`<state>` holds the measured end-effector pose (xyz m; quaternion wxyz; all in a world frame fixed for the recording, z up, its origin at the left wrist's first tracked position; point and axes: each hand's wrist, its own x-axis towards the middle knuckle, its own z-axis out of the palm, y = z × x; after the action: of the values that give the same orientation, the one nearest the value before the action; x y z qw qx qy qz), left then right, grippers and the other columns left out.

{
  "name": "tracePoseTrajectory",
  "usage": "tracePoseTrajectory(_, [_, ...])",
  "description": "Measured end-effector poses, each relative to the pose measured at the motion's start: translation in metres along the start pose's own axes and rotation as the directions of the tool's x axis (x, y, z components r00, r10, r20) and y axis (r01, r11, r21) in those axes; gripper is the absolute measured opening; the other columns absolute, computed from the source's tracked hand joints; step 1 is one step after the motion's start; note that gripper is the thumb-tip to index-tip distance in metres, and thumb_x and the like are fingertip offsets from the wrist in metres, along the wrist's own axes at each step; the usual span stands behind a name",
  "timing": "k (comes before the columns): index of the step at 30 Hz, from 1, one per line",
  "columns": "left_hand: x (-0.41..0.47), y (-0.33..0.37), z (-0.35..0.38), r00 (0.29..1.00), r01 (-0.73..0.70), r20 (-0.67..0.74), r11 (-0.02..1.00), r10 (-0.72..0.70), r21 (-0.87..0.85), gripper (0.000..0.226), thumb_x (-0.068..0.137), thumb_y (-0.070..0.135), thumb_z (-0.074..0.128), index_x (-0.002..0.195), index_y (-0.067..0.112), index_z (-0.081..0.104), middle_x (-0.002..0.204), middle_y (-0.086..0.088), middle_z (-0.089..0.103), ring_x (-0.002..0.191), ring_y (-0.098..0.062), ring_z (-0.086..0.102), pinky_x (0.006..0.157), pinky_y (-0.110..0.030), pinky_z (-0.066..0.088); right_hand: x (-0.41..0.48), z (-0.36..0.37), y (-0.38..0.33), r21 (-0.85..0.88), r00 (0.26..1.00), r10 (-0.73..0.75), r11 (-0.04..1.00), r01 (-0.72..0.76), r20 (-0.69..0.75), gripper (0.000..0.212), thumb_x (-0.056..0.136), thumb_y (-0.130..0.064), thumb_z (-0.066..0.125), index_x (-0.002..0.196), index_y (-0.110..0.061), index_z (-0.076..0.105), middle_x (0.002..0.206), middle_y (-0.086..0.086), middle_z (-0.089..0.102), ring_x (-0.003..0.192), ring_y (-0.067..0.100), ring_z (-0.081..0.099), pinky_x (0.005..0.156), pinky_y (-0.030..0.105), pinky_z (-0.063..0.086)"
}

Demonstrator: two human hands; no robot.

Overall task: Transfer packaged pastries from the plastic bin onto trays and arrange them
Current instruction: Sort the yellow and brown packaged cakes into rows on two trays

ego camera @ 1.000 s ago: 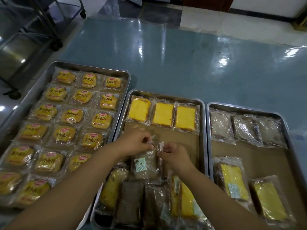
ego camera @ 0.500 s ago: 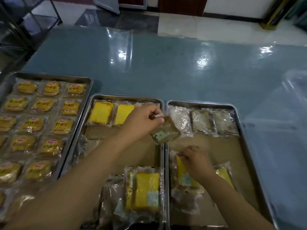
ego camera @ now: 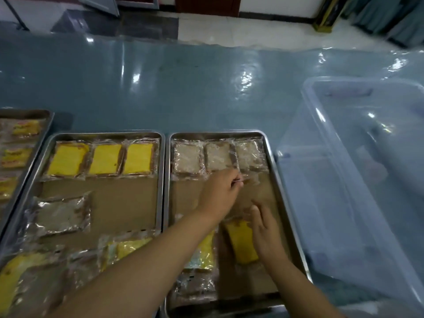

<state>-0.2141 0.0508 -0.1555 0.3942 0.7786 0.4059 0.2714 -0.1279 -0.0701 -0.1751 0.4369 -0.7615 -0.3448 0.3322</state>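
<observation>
I observe a desk [ego camera: 183, 88] under a glossy blue-green cover, carrying all the items. At its right side stands the clear plastic bin [ego camera: 332, 203], just beside the right tray [ego camera: 271, 161]. What lies in the bin I cannot tell through its walls.

Three metal trays lie side by side:
- The right tray and the middle tray [ego camera: 105, 134] touch along their long rims, and both are lined with brown paper.
- The left tray [ego camera: 49, 115] is only partly in view. It holds yellow-labelled buns [ego camera: 16, 154] in wrappers.

The middle tray has a far row of three yellow cake slices [ego camera: 105, 159], a pale wrapped slice [ego camera: 62, 214] alone at its left, and a loose heap of packets [ego camera: 126, 249] at its near end. The right tray has a far row of three pale brown slices [ego camera: 215, 154].

The hands are apart, and both are over the right tray.
- The left hand [ego camera: 220, 193] reaches across from the middle tray. Its thumb and fingers are pinched on the edge of a clear-wrapped pastry [ego camera: 252, 180], which sits just below the pale row. The packet is blurred.
- The right hand [ego camera: 263, 228] has straight, relaxed fingers. It lies against a yellow cake packet [ego camera: 241, 246] near the tray's middle and grips nothing.
</observation>
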Motion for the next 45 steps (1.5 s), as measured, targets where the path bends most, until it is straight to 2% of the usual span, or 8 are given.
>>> tracePoseTrajectory(5, [-0.014,0.008,0.047,0.932,-0.263,0.270,0.964,0.241,0.047,0.021,0.076,-0.001,0.061,0.090,0.013,0.067,0.094,-0.005,0.068,0.090,-0.020,0.058,0.079,-0.024,0.042,-0.002,-0.030,0.010,0.104,0.982,0.030,0.995,-0.011,-0.188,0.051,0.091,-0.049,0.034,0.135,-0.024,0.034,0.114,-0.016,0.055,0.101,-0.011,0.054,0.073,0.005,0.045])
tracePoseTrajectory(10, [-0.021,-0.004,0.064,0.859,-0.282,0.494,0.929,0.132,0.242,0.041,0.088,0.008,0.051,0.127,0.017,0.057,0.143,-0.005,0.045,0.134,-0.022,0.033,0.108,-0.030,0.020,0.005,-0.038,0.024,-0.002,0.981,0.071,0.997,-0.073,-0.179,0.051,0.093,-0.018,0.055,0.140,-0.021,0.034,0.127,0.000,0.053,0.110,0.008,0.055,0.084,0.018,0.049])
tracePoseTrajectory(17, [-0.021,-0.016,0.067,0.893,-0.146,0.450,0.928,-0.025,0.342,0.043,0.095,0.013,0.045,0.136,0.024,0.047,0.153,-0.002,0.027,0.141,-0.022,0.013,0.114,-0.036,0.013,0.003,-0.035,0.030,-0.451,0.982,-0.129,0.891,0.053,-0.141,0.036,0.089,-0.012,0.058,0.125,-0.016,0.054,0.134,0.003,0.044,0.118,0.016,0.046,0.095,0.030,0.044])
tracePoseTrajectory(24, [-0.014,-0.022,0.059,0.908,-0.095,0.419,0.960,-0.025,0.262,0.047,0.088,0.009,0.055,0.134,0.018,0.050,0.144,-0.003,0.043,0.134,-0.022,0.030,0.110,-0.031,0.022,0.018,-0.034,0.036,-0.650,0.960,-0.236,0.707,0.278,0.153,0.044,0.094,-0.012,0.052,0.137,-0.015,0.046,0.144,0.003,0.042,0.135,0.017,0.035,0.112,0.028,0.030])
tracePoseTrajectory(27, [-0.017,-0.028,0.044,0.966,0.013,0.227,0.893,-0.128,0.450,0.033,0.081,0.021,0.062,0.114,0.023,0.059,0.116,0.002,0.056,0.113,-0.020,0.042,0.091,-0.032,0.033,0.022,-0.041,0.042,-0.729,0.950,-0.203,0.609,0.314,0.239,0.045,0.095,-0.014,0.049,0.139,-0.015,0.044,0.148,0.003,0.038,0.139,0.019,0.029,0.114,0.030,0.026])
tracePoseTrajectory(30, [-0.023,-0.031,0.036,0.928,-0.012,0.305,0.804,-0.212,0.595,0.023,0.082,0.037,0.061,0.098,0.022,0.058,0.101,0.001,0.060,0.104,-0.022,0.043,0.087,-0.036,0.029,0.024,-0.045,0.044,-0.740,0.938,-0.210,0.576,0.347,0.276,0.048,0.094,-0.012,0.048,0.141,-0.015,0.042,0.149,0.002,0.036,0.139,0.019,0.027,0.113,0.031,0.029])
tracePoseTrajectory(40, [-0.039,-0.014,0.030,0.832,-0.090,0.482,0.790,-0.275,0.606,0.025,0.076,0.041,0.065,0.077,0.016,0.063,0.085,-0.003,0.052,0.103,-0.024,0.038,0.090,-0.038,0.028,0.026,-0.048,0.036,-0.733,0.933,-0.247,0.579,0.358,0.261,0.040,0.090,-0.013,0.055,0.130,-0.017,0.054,0.139,-0.001,0.048,0.127,0.018,0.040,0.102,0.028,0.038])
tracePoseTrajectory(45, [-0.045,-0.003,0.010,0.856,0.057,0.449,0.909,-0.257,0.412,0.015,0.075,0.034,0.067,0.081,0.023,0.058,0.084,0.001,0.056,0.089,-0.020,0.050,0.059,-0.028,0.030,0.025,-0.047,0.028,-0.651,0.965,-0.197,0.712,0.263,0.175,0.035,0.091,-0.006,0.052,0.124,-0.012,0.061,0.135,0.005,0.053,0.125,0.021,0.044,0.102,0.027,0.035])
